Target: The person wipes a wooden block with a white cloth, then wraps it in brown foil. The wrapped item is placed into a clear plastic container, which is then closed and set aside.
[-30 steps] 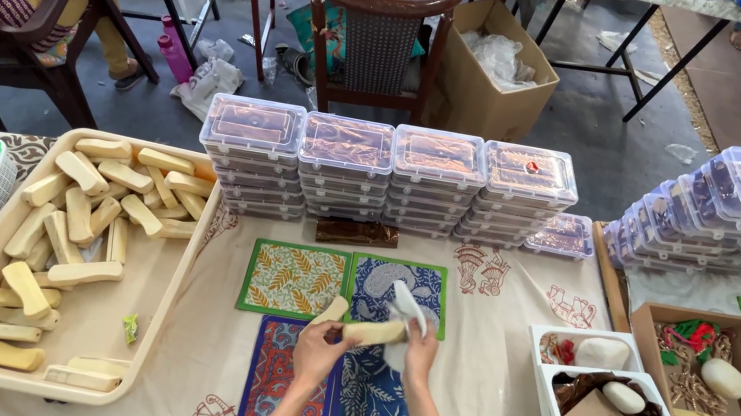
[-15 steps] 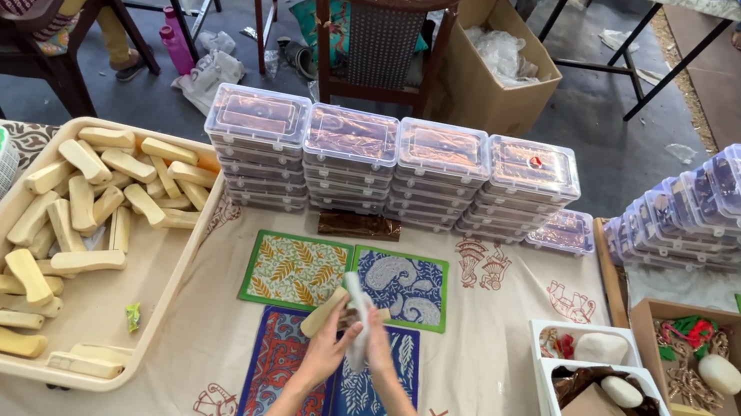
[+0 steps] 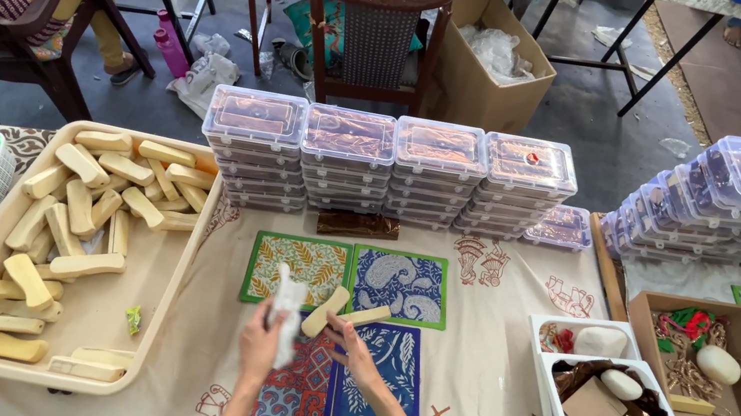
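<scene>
Hands parted since earlier: left hand (image 3: 263, 341) grips white cloth (image 3: 287, 310); right hand (image 3: 353, 345) pinches wooden pieces (image 3: 342, 313).

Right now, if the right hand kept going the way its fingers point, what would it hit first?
The right hand points up and left, away from the person. First in line is the pale wooden block at its fingertips, then the green patterned tile. Depth is unclear, so this is a guess.
</scene>
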